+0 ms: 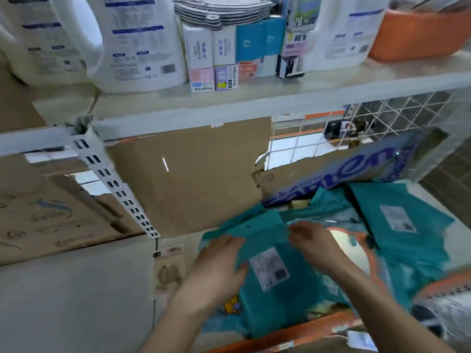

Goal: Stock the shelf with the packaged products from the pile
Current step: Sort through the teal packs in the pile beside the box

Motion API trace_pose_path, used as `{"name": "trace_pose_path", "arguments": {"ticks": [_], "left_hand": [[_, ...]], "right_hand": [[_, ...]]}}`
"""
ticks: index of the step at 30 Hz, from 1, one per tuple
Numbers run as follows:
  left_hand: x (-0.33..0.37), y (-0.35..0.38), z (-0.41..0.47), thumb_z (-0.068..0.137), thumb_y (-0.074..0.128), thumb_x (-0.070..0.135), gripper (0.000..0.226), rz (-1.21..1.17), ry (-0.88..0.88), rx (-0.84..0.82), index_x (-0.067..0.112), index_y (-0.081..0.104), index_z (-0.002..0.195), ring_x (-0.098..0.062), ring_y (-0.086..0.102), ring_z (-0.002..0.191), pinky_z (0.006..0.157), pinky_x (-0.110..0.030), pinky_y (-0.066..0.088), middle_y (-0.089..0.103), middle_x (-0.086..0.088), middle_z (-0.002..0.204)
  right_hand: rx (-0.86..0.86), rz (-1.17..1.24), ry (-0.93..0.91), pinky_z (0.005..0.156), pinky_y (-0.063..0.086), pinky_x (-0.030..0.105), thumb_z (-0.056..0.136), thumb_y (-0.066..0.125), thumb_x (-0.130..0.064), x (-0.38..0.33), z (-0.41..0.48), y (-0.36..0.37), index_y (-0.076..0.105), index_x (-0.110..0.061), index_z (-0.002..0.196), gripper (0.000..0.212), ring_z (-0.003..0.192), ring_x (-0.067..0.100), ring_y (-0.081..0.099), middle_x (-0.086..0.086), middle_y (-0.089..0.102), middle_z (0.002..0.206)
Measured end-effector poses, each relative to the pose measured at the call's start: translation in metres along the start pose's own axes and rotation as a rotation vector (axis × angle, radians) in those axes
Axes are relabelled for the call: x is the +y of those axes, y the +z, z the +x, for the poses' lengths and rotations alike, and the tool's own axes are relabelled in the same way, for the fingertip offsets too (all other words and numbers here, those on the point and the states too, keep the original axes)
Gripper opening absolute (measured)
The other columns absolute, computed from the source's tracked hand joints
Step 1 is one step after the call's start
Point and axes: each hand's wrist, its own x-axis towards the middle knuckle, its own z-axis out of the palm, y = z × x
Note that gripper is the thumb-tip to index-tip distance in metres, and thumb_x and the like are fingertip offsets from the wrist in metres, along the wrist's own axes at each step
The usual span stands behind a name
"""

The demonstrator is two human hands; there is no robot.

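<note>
The teal packet [270, 253] I am working on sits at about 5 o'clock in my view, lying on top of the pile with its white label [269, 268] facing up. My left hand [219, 263] grips its left edge, fingers curled over the top face. My right hand [316, 243] holds the upper right corner, fingertips bent onto it; motion blur hides the exact finger placement. At 3 o'clock from the packet lies a second teal packet [397, 225], also label up, with more teal wrapping crumpled between and beneath them. The pile rests in a bin whose orange rim [305, 329] runs along 6 o'clock. A blue-lettered bag [356, 171] leans tilted at 1 o'clock, against a cardboard sheet [188, 174] standing at 11 o'clock. Above that, at 12 o'clock, the shelf [229, 110] carries white jugs [137, 42], small boxes [216, 54] and, at its right end, an orange basket [418, 34].
</note>
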Motion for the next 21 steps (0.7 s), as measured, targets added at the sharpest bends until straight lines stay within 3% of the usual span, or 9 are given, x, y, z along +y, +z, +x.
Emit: {"name": "trace_pose_path", "arguments": {"ticks": [5,8,11,16,21], "left_hand": [[0.029,0.019,0.047,0.102,0.049,0.047,0.053,-0.019,-0.050,-0.023,0.030,0.037,0.151,-0.016,0.039,0.137,0.111,-0.035,0.036,0.043,0.008,0.145],[0.042,0.031,0.067,0.102,0.051,0.044,0.052,-0.042,-0.100,0.006,0.030,0.039,0.150,-0.016,0.038,0.137,0.112,-0.036,0.034,0.044,0.008,0.145],[0.053,0.044,0.079,0.102,0.050,0.042,0.052,-0.053,-0.170,0.022,0.030,0.037,0.151,-0.016,0.034,0.141,0.116,-0.036,0.030,0.039,0.008,0.149],[0.067,0.053,0.080,0.104,0.045,0.043,0.048,-0.049,-0.234,0.021,0.033,0.034,0.150,-0.013,0.033,0.138,0.113,-0.031,0.031,0.038,0.013,0.146],[0.075,0.050,0.076,0.105,0.044,0.042,0.049,-0.059,-0.280,0.027,0.034,0.033,0.151,-0.011,0.036,0.133,0.109,-0.027,0.030,0.039,0.015,0.144]], "right_hand": [[-0.020,-0.250,-0.115,0.081,0.050,0.037,0.095,0.058,-0.011,0.034,0.072,-0.049,0.073,-0.007,0.103,0.017,0.100,0.027,0.066,0.008,0.071,0.105],[-0.009,-0.327,-0.200,0.086,0.049,0.036,0.095,0.065,-0.016,0.047,0.114,-0.062,0.070,-0.012,0.117,0.022,0.107,0.028,0.063,0.009,0.069,0.119],[-0.100,-0.419,-0.248,0.088,0.050,0.037,0.099,0.061,-0.019,0.051,0.146,-0.057,0.066,-0.012,0.123,0.026,0.107,0.030,0.063,0.010,0.068,0.122],[-0.181,-0.591,-0.276,0.083,0.049,0.040,0.098,0.052,-0.025,0.056,0.164,-0.039,0.060,-0.021,0.097,0.009,0.096,0.032,0.064,0.006,0.066,0.094],[-0.143,-0.582,-0.303,0.091,0.046,0.041,0.097,0.055,-0.025,0.057,0.162,-0.037,0.063,-0.021,0.112,0.017,0.105,0.030,0.059,0.006,0.066,0.110]]}}
